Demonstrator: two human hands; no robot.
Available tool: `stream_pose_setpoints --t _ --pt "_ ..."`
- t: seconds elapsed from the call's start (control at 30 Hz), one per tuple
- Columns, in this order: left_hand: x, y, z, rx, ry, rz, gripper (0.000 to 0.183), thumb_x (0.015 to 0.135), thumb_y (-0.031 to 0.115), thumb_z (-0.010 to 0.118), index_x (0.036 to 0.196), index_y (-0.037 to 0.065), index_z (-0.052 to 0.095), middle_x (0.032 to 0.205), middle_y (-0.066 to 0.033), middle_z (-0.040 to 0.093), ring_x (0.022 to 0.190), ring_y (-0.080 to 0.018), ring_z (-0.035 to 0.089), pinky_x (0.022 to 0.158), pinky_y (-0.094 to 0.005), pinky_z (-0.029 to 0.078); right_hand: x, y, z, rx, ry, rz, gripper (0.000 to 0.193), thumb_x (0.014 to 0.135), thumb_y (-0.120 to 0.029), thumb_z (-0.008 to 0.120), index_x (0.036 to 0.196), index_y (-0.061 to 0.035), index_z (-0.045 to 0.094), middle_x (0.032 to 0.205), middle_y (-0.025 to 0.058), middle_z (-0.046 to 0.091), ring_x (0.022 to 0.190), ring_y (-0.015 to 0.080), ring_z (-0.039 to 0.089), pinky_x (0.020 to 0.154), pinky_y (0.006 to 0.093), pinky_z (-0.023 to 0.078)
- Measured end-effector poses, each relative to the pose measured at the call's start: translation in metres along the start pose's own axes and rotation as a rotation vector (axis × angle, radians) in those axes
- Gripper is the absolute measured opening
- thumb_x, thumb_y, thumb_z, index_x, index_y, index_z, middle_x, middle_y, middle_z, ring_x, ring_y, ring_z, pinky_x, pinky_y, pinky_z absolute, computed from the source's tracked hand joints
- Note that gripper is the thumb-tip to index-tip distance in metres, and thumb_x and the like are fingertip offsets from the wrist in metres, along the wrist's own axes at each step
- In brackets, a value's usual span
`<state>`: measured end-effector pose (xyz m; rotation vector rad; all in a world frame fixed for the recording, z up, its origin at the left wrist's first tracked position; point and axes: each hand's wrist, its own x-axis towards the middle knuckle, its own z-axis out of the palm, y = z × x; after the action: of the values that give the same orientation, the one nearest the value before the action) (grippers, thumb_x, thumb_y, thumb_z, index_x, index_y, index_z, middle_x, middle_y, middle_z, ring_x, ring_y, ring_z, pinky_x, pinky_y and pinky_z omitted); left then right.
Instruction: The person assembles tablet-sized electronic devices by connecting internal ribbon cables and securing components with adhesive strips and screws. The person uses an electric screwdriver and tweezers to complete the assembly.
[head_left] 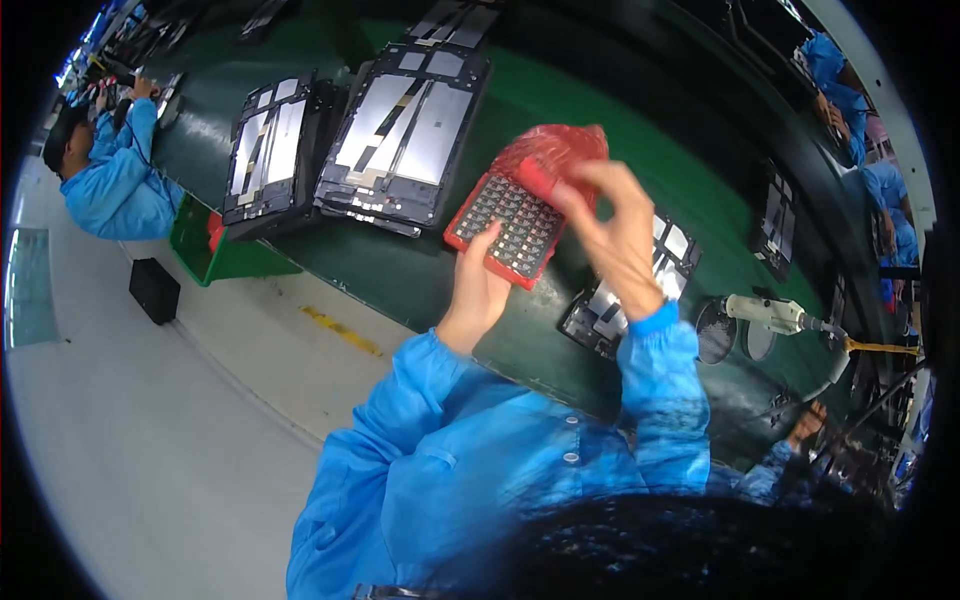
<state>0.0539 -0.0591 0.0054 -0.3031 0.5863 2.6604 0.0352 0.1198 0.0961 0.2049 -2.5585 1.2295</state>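
My left hand grips the near edge of a shallow tray of small parts, its thumb on top at the rim. Rows of little dark metallic pieces fill the tray. Around it lies a thin red plastic bag, bunched over the far end and showing along the edges. Blurred by motion, my right hand is at the right side of the tray, thumb and fingers curled on a fold of the bag. Below that hand, partly hidden by it, a tablet-like device with its inside exposed rests on the green bench.
Stacks of opened tablet housings stand left of the tray, with another smaller stack beside them. A lamp-like white arm is at the right. A green bin sits below the bench. A co-worker works at far left.
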Motion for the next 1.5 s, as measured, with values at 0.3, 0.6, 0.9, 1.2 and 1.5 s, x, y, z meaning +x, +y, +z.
stream_pose_setpoints --t 0.3,0.6,0.9,1.2,1.5 --pt "0.042 -0.003 -0.017 0.034 0.086 0.235 0.045 0.108 0.025 0.049 0.145 0.002 0.037 0.139 -0.0126 0.051 0.124 -0.0216 0.054 0.103 -0.0389 0.045 0.009 0.021 0.048 -0.026 -0.141 0.163 0.049 0.084 -0.019 0.079 0.124 0.0033 0.063 0.131 0.0179 0.057 0.121 0.0297 0.057 0.101 0.0395 0.049" --pt "0.004 0.020 -0.010 0.371 0.059 0.187 0.054 0.102 0.015 0.059 0.147 0.002 0.032 0.143 -0.0126 0.045 0.132 -0.0216 0.045 0.111 -0.0389 0.038 0.018 0.074 0.076 0.400 0.080 0.431 0.057 0.078 0.000 0.081 0.129 0.0064 0.056 0.104 0.0114 0.067 0.089 0.0142 0.065 0.077 0.0280 0.057" --pt "-0.038 0.025 0.017 1.680 -0.025 0.708 0.046 0.091 0.010 0.068 0.134 0.002 0.052 0.140 -0.0185 0.048 0.129 -0.0386 0.046 0.112 -0.0461 0.036 0.020 0.065 0.043 0.758 0.019 0.514 0.054 0.083 0.008 0.074 0.133 0.0062 0.053 0.105 0.0089 0.066 0.097 0.0141 0.066 0.086 0.0266 0.056" --pt "0.026 0.037 0.000 2.062 -0.112 0.778 0.053 0.082 0.025 0.079 0.128 0.007 0.060 0.137 -0.0112 0.053 0.127 -0.0352 0.049 0.106 -0.0464 0.041 0.012 0.059 -0.041 0.706 -0.019 0.445 0.035 0.089 0.004 0.071 0.123 0.0064 0.064 0.111 0.0113 0.070 0.101 0.0146 0.068 0.093 0.0257 0.054" --pt "-0.021 0.022 0.072 0.973 -0.231 0.284 0.031 0.096 0.006 0.067 0.124 -0.005 0.060 0.126 -0.0145 0.064 0.113 -0.0195 0.061 0.100 -0.0323 0.047 -0.009 0.003 -0.060 0.619 -0.241 0.431 0.023 0.089 0.001 0.071 0.111 0.0012 0.074 0.093 0.0064 0.073 0.081 0.0076 0.065 0.078 0.0234 0.054"
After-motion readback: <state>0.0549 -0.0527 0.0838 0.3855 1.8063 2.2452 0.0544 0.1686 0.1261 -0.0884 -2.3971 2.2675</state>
